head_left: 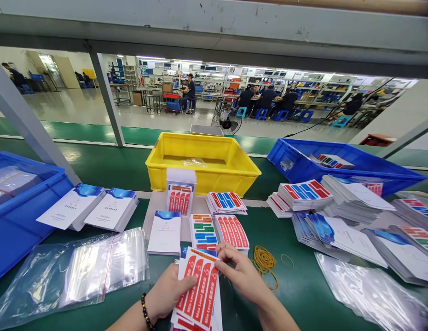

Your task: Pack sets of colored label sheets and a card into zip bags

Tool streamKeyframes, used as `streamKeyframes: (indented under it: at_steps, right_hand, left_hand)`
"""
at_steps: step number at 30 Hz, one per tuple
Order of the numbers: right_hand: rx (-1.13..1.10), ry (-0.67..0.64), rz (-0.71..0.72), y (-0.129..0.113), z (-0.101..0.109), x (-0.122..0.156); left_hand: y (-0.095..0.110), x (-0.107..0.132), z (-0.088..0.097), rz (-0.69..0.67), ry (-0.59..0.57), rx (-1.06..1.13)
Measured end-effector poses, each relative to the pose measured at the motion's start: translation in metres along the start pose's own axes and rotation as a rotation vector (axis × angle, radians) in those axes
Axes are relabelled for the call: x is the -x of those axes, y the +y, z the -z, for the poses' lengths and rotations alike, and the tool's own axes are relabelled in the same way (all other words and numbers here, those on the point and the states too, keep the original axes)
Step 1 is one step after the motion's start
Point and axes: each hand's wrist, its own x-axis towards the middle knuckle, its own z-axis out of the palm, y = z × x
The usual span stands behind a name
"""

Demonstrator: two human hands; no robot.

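My left hand [168,288] is closed round a small sheaf of label sheets [200,289], its thumb lying on the top sheet with red "Min Level / Max Level" strips. A blue-topped edge of white paper shows behind them. My right hand [239,270] pinches the sheaf's upper right corner between thumb and fingers. Just beyond stand a stack of red label sheets [232,231], a stack of orange, green and blue label sheets [203,231], and a stack of white booklets [164,232]. Yellow rubber bands [264,260] lie right of my right hand.
A yellow bin [203,172] stands behind the stacks, with a bagged red label pack [180,197] against its front. Blue bins [24,202] flank both sides. Clear plastic bags [107,262] lie left, more bags [369,285] right. Booklet piles [355,239] crowd the right. A shelf beam [214,27] crosses overhead.
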Motion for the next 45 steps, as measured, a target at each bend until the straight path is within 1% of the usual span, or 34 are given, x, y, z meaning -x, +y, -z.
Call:
streamKeyframes:
  at_steps: [3,5,6,8,10,12,13,14,18,19,20,21,23,25,26,28,31,35,37,39,41,43,45]
  right_hand:
    - [-0.009,0.062,0.018,0.000,-0.002,-0.001]
    - [-0.025,0.069,0.008,-0.001,-0.004,0.000]
    - [-0.067,0.065,-0.008,-0.002,-0.006,0.000]
    - [-0.235,0.026,-0.066,-0.003,-0.009,0.001]
    - [-0.421,-0.060,-0.131,-0.003,-0.011,0.002]
    - [-0.495,-0.114,-0.159,-0.002,-0.011,0.002]
    - [-0.492,-0.089,-0.156,0.000,-0.009,0.001]
    - [-0.485,-0.016,-0.145,0.002,-0.005,0.000]
    - [-0.574,0.464,-0.094,0.011,0.011,-0.006]
    - [-0.603,0.540,-0.088,0.012,0.013,-0.008]
    - [-0.620,0.582,-0.086,0.012,0.014,-0.008]
    - [-0.623,0.590,-0.090,0.012,0.013,-0.009]
    - [-0.593,0.539,-0.112,0.012,0.008,-0.009]
    - [-0.535,0.462,-0.137,0.014,0.003,-0.008]
    - [-0.508,0.434,-0.141,0.015,0.001,-0.008]
    - [-0.466,0.405,-0.132,0.018,0.001,-0.007]
    - [-0.427,0.363,-0.129,0.022,0.004,-0.006]
    - [-0.404,0.183,-0.164,0.021,-0.003,-0.005]
    - [-0.415,0.106,-0.154,0.017,-0.010,-0.004]
    - [-0.367,0.056,-0.116,0.012,-0.017,-0.003]
    - [-0.231,-0.015,-0.053,0.008,-0.021,-0.002]
    - [-0.099,-0.099,0.012,0.003,-0.023,-0.001]
    - [-0.052,-0.182,0.039,0.001,-0.024,-0.001]
  left_hand:
    - [0.002,0.001,-0.004,0.012,0.030,-0.080]
    - [0.002,0.001,-0.006,0.014,0.043,-0.113]
    - [0.001,0.001,-0.007,0.014,0.046,-0.126]
    - [0.000,0.000,-0.007,0.017,0.040,-0.146]
    - [-0.001,0.000,-0.005,0.011,0.026,-0.165]
    - [-0.001,-0.001,-0.001,-0.019,0.010,-0.239]
    - [0.000,-0.002,0.002,-0.048,0.010,-0.312]
    - [0.000,-0.002,0.005,-0.086,0.020,-0.405]
    - [0.005,-0.001,0.012,-0.233,0.168,-0.868]
    - [0.006,0.000,0.012,-0.263,0.171,-0.966]
    - [0.007,0.000,0.012,-0.294,0.147,-1.046]
    - [0.008,0.001,0.011,-0.324,0.104,-1.099]
    - [0.009,0.002,0.008,-0.365,0.018,-1.112]
    - [0.010,0.002,0.007,-0.367,-0.003,-1.032]
    - [0.010,0.002,0.007,-0.355,0.012,-0.974]
    - [0.009,0.002,0.007,-0.320,0.081,-0.871]
    - [0.006,0.001,0.008,-0.289,0.183,-0.777]
    - [-0.001,-0.004,0.007,-0.318,0.182,-0.640]
    - [-0.004,-0.006,0.007,-0.336,0.219,-0.572]
    - [-0.006,-0.008,0.008,-0.367,0.280,-0.517]
    - [-0.007,-0.009,0.010,-0.399,0.331,-0.484]
    - [-0.007,-0.010,0.011,-0.421,0.364,-0.464]
    - [-0.006,-0.009,0.011,-0.421,0.384,-0.438]
